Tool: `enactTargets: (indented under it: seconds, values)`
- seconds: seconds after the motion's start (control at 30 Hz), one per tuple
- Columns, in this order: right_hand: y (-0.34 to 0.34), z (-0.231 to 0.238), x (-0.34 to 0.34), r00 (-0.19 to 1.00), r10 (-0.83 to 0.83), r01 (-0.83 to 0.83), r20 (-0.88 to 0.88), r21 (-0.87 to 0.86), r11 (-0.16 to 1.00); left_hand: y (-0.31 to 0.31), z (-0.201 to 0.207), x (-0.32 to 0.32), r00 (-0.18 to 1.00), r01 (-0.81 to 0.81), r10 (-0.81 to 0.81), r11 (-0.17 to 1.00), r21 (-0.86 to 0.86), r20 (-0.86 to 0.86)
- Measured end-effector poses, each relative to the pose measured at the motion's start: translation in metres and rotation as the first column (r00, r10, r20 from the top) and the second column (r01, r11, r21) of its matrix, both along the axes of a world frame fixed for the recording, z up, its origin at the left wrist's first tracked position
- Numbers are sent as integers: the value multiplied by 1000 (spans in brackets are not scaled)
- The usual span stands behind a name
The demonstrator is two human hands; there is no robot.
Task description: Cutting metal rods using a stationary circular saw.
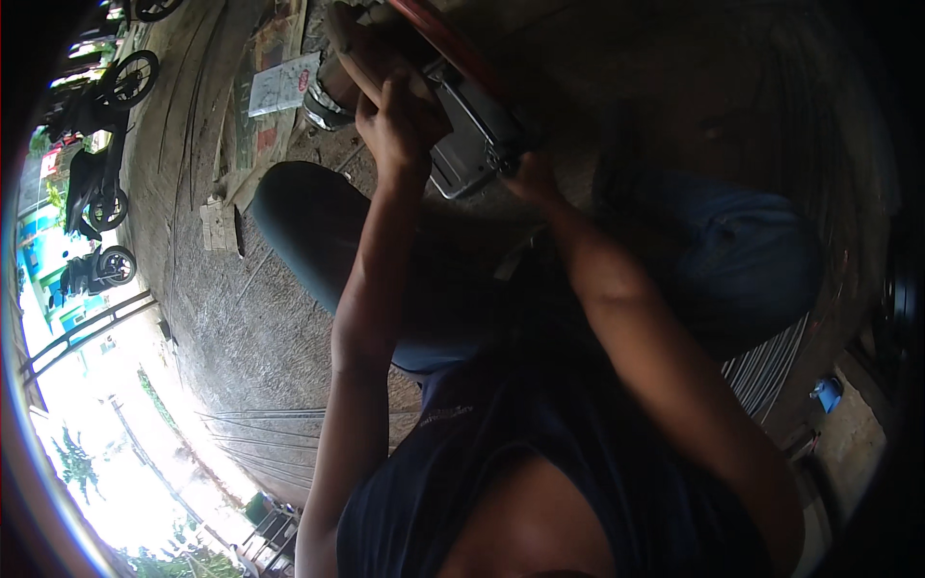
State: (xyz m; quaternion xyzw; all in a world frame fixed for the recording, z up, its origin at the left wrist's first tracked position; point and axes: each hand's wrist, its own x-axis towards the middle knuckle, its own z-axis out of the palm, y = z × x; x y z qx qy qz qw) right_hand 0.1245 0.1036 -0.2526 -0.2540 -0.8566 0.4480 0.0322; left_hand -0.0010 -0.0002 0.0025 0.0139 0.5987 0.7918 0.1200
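Note:
My left hand (393, 130) is closed around a long brown piece (364, 56) with a smooth rounded edge; its kind is hard to make out. Beside it stands a machine with a flat grey metal base (461, 159) and a dark metal rod (472, 104) running over that base. A curved red bar (448, 40) rises above the rod at the top. My right hand (532, 178) is closed at the rod's near end, on a dark knob-like part (503, 157). Shadow hides most of its fingers.
My bent knees (303, 217) frame the machine. A white printed sheet (284, 85) and a cardboard scrap (220, 226) lie on the rough floor at left. Thin metal rods (771, 366) lie at right, near a small blue object (826, 393). Motorbikes (101, 188) stand at far left.

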Motion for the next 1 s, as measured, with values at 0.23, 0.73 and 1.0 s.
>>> enactTargets:
  seconds: [0.23, 0.73, 1.0]
  values:
    - [-6, 26, -6, 991, -64, 52, 115, 103, 993, -2, 19, 8, 993, 57, -55, 998, -13, 102]
    - [127, 24, -42, 815, 172, -135, 554, -108, 985, 23, 44, -2, 986, -22, 31, 998, -59, 163]
    - [62, 315, -156, 838, 151, -134, -524, 70, 989, -8, 69, -97, 960, 57, -49, 998, -19, 274]
